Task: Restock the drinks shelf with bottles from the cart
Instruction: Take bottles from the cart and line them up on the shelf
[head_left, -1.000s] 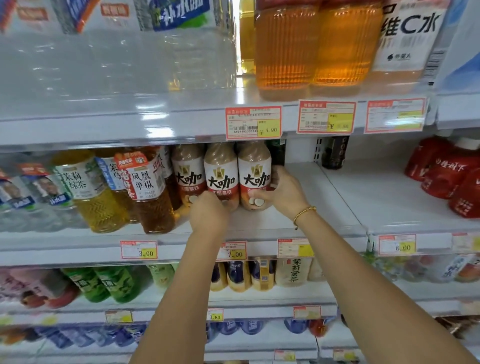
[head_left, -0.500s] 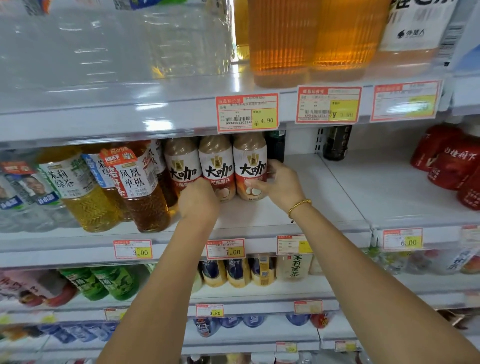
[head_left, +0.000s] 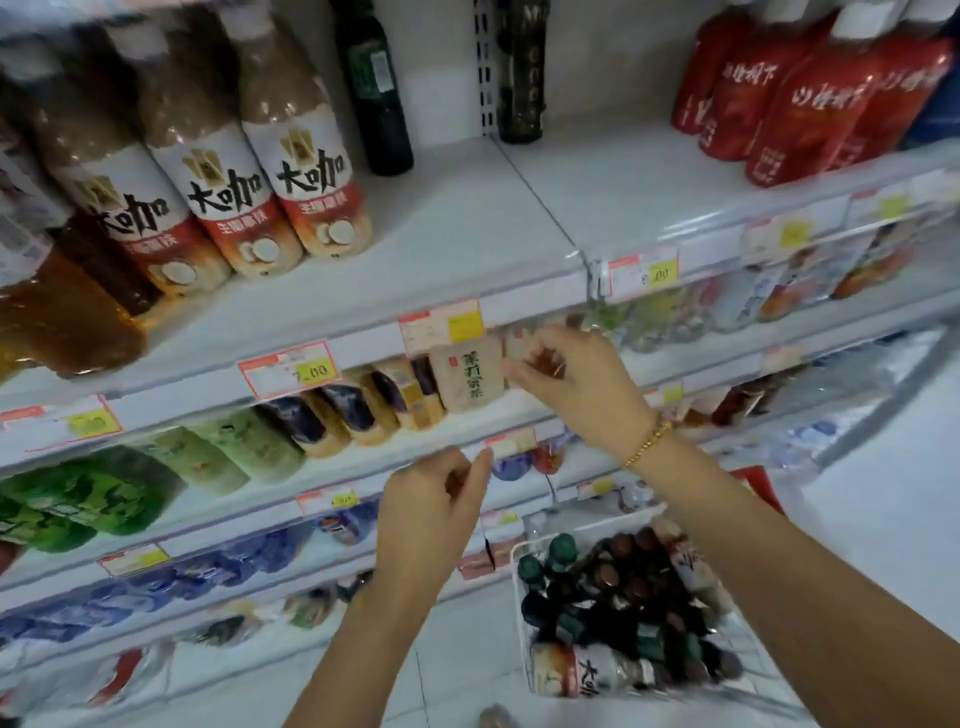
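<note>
Gripping nothing: left hand (head_left: 431, 512) is hovering with fingers loosely curled, empty, before the lower shelf edges. Right hand (head_left: 576, 387), gold bracelet (head_left: 648, 444) on its wrist, is hanging likewise slack and empty at the front edge of the shelf below the coffee row.

Coffee bottles (head_left: 228, 197): three, standing side by side towards the left end of the drinks shelf (head_left: 441, 249).

Cart (head_left: 515, 566): sitting at lower right, below the right forearm, carrying capped bottles (head_left: 618, 587) upright, with one lying along its near edge.
</note>
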